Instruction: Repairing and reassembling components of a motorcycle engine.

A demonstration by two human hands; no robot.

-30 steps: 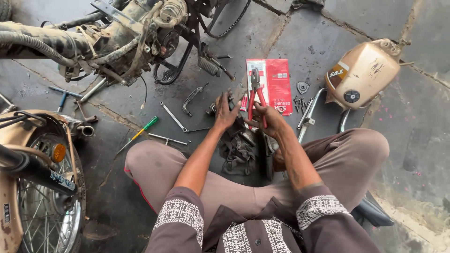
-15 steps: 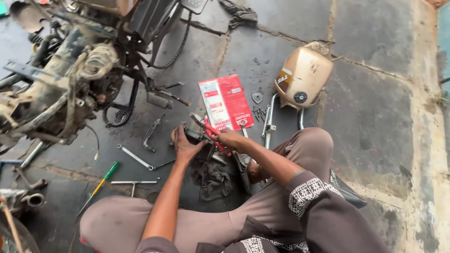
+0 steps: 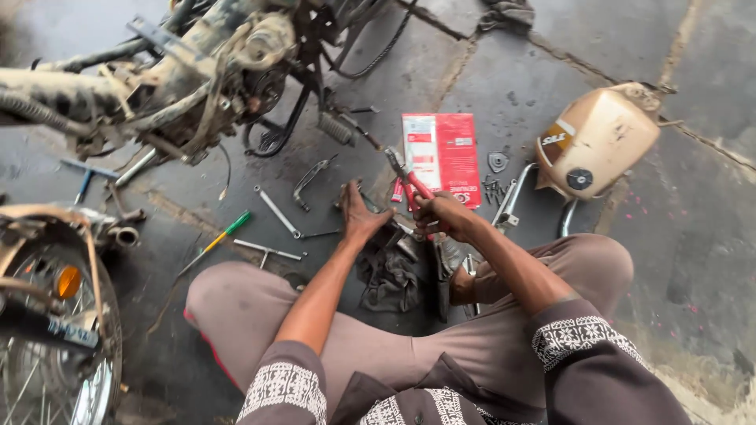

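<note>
Stripped motorcycle frame [image 3: 181, 71], greasy steel tube and engine, stood beyond the seated person; all places below are taken from the red carton [image 3: 441, 149], a flat glossy card box on the grey stone floor. Against the view half a second earlier, the frame and carton sat further right and the tank lower, so the head had turned while the hands kept to the same spot: work on the part held steady. Tan fuel tank [image 3: 598, 142], smooth rounded metal, lay right of the carton. Dark crumpled rag [image 3: 390, 279] lay below it. Left hand [image 3: 361, 220], below-left of the carton, pressed flat on a small metal part [image 3: 400, 236]. Right hand [image 3: 445, 214], directly below, was clamped on red-handled pliers [image 3: 409, 182], jaws toward the carton. Green-handled screwdriver [image 3: 216, 240] lay far left.
</note>
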